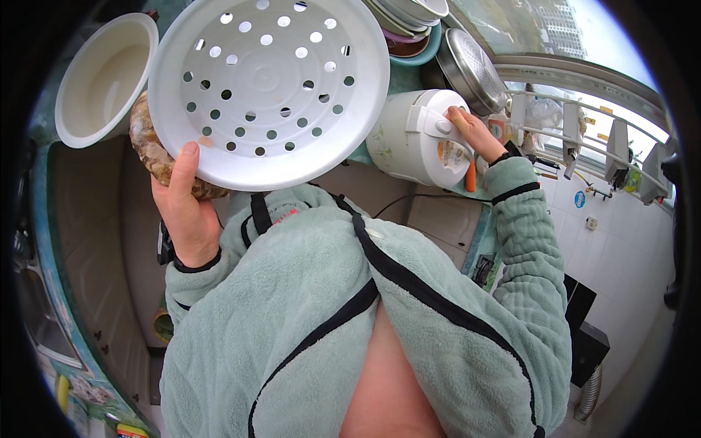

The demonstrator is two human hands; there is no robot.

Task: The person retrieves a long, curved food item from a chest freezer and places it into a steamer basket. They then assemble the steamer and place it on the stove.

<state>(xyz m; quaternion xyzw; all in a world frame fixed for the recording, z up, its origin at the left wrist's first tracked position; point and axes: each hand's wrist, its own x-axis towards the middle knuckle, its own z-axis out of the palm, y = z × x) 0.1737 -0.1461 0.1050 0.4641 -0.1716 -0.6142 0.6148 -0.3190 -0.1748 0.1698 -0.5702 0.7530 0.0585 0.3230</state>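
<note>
A round white plastic steamer basket (268, 82) with punched holes is tilted up in front of me. My left hand (189, 219) holds it by the lower left rim, thumb on the inner side. A brown mottled rounded thing (150, 145) shows behind that rim, against my left fingers; what it is I cannot tell. To the right is a white rice cooker (419, 139) with a leaf print and a closed lid. My right hand (476, 128) grips it at the lid's handle, its fingers partly hidden.
A deep cream basin (107, 82) stands at the far left. Stacked bowls and basins (413, 46) are behind the cooker, with a steel perforated pan (473, 68) beside them. An orange handle (471, 176) lies by the cooker. A black cord (405, 198) hangs before the cabinets. A rack (589, 123) lines the window.
</note>
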